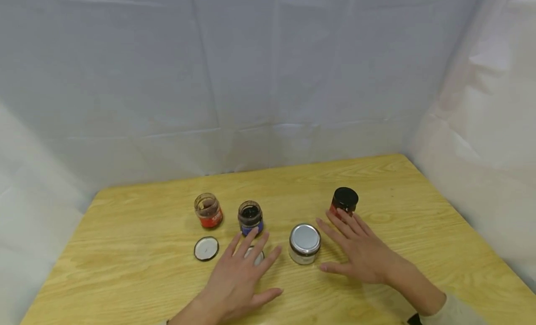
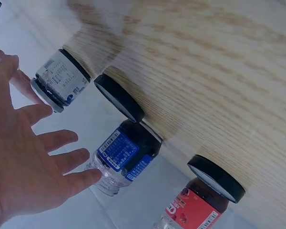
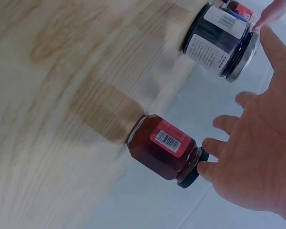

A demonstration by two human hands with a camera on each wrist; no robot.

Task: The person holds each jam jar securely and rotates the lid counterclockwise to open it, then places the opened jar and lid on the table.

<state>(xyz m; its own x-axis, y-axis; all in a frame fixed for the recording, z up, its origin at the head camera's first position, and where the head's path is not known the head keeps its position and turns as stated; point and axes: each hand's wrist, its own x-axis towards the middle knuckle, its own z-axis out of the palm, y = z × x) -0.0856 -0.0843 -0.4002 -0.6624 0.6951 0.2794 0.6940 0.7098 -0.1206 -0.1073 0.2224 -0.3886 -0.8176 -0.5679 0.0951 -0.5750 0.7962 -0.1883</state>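
My left hand (image 1: pixel 238 278) hovers with spread fingers over a lid (image 1: pixel 259 258) lying on the table. Just beyond its fingertips stands an uncapped jar with a blue label (image 1: pixel 251 219). My right hand (image 1: pixel 364 255), fingers also spread, reaches between two capped jars. One is a jar with a silver lid (image 1: pixel 304 243) and a white label, between both hands. The other, a red-labelled jar with a black lid (image 1: pixel 345 199), is partly covered by the right fingers in the head view. In the right wrist view this jar (image 3: pixel 164 148) shows dark red contents.
An uncapped jar with a red label (image 1: pixel 209 211) stands at the left, and a loose lid (image 1: pixel 206 248) lies in front of it. The wooden table (image 1: pixel 125 250) meets white sheeting (image 1: pixel 251 83) at the back and sides.
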